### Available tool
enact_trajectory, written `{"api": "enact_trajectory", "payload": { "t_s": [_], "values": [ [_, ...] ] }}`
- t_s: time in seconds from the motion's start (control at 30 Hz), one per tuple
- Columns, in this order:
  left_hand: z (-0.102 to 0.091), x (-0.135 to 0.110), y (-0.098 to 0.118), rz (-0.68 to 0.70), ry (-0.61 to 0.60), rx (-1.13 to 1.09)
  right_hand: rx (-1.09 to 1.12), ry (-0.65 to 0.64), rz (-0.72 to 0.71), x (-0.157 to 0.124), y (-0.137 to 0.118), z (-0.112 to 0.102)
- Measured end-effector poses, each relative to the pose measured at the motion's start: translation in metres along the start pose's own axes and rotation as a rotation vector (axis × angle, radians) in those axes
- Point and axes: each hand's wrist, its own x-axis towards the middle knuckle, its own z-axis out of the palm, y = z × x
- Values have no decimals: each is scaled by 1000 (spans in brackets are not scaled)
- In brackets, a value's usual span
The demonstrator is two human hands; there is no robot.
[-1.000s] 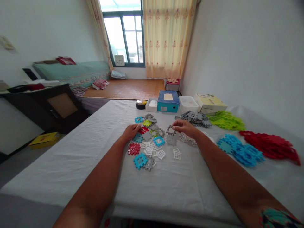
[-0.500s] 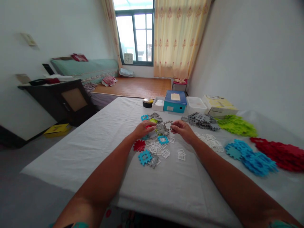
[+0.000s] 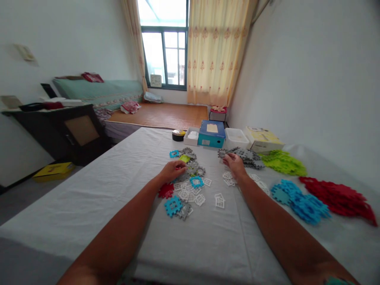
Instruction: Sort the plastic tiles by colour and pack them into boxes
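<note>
My left hand [image 3: 172, 171] lies at the left side of a mixed heap of plastic interlocking tiles, its fingers curled round a red tile [image 3: 178, 168] that shows only in part. Grey tiles [image 3: 193, 168] lie right beside its fingertips. My right hand [image 3: 234, 163] is at the left end of a grey tile pile [image 3: 251, 156], its fingers closed on the edge of a grey interlocking tile [image 3: 221, 153]. In front of the heap lie white window pieces [image 3: 185, 194], a blue frame tile [image 3: 196, 182], a red tile [image 3: 166, 190] and a larger blue tile [image 3: 173, 206].
Piles of green tiles [image 3: 283, 162], blue tiles [image 3: 301, 201] and red tiles [image 3: 338, 196] line the right side. Along the back stand a black round tin [image 3: 178, 137], a blue box [image 3: 211, 134], a clear tub [image 3: 236, 138] and a yellow-white box [image 3: 264, 139]. A white cloth [image 3: 118, 174] covers the table.
My right hand has moved right, from the mixed heap with a grey frame tile to the grey pile. My left hand stays at the heap. The view has tilted up slightly.
</note>
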Motion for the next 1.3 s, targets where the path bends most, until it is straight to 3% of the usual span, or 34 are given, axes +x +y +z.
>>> {"api": "enact_trajectory", "payload": {
  "t_s": [0.1,0.17,0.33,0.43,0.53,0.67,0.8,0.87,0.93,1.03,1.2,1.3],
  "values": [
    [3,1,0,-7,11,-10,-105,7,-92,3,-5,-8],
    [5,1,1,0,17,-26,-141,-45,-114,-5,-7,-3],
    [10,0,9,45,22,-62,-251,-524,-220,-42,-11,36],
    [12,0,11,70,19,-86,-324,-633,-302,-56,-13,48],
    [8,2,4,16,82,-114,-329,-499,-292,-47,-7,41],
    [-6,3,-15,-92,179,-44,-176,-187,-146,-9,10,13],
    [-19,1,-21,-36,-14,-27,-75,149,-82,21,22,-12],
    [-21,-1,-19,43,-149,-24,-140,209,-123,22,22,-16],
    [-21,-2,-16,123,-229,-15,-202,150,-156,14,19,-11],
    [-19,-3,-14,164,-275,-6,-272,-68,-200,-7,11,6],
    [-20,-3,-8,60,-167,11,-375,-344,-335,-45,-5,35],
    [-21,-2,-3,-5,-131,-126,-395,-439,-370,-61,-12,45]
  ]
}}
